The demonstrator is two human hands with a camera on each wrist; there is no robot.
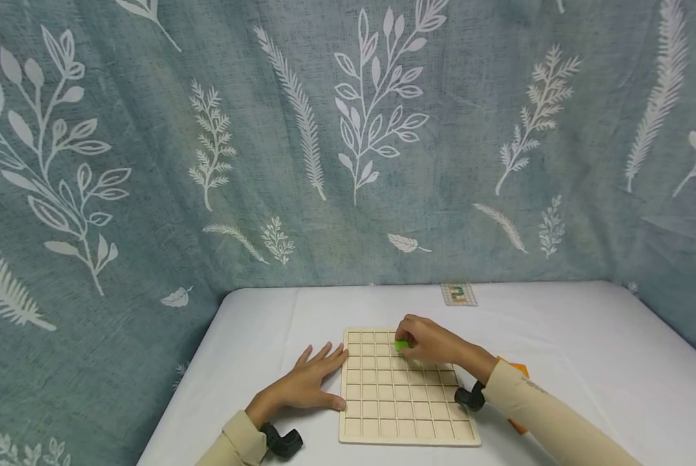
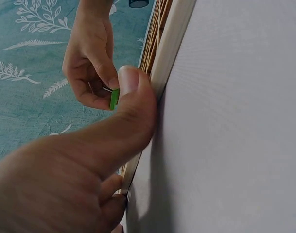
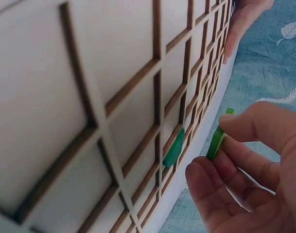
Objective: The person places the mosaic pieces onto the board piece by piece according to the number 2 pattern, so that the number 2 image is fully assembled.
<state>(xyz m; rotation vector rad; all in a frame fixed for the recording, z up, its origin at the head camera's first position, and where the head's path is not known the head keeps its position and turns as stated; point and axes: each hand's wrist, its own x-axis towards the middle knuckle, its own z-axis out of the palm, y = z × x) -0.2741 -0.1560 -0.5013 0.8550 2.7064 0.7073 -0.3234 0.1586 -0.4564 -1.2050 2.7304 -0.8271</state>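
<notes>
A pale wooden board with a grid of square cells lies on the white table. My right hand is over its far part and pinches a small, thin bright green tile between thumb and fingers. In the right wrist view, a darker green piece shows in one of the board's cells, below the held tile. My left hand rests flat at the board's left side, fingers spread, with fingertips and thumb right at the edge.
A small card with a gridded, coloured pattern lies at the table's back edge. Something orange sits right of the board, partly hidden under my right forearm. A patterned blue-green cloth hangs behind the table.
</notes>
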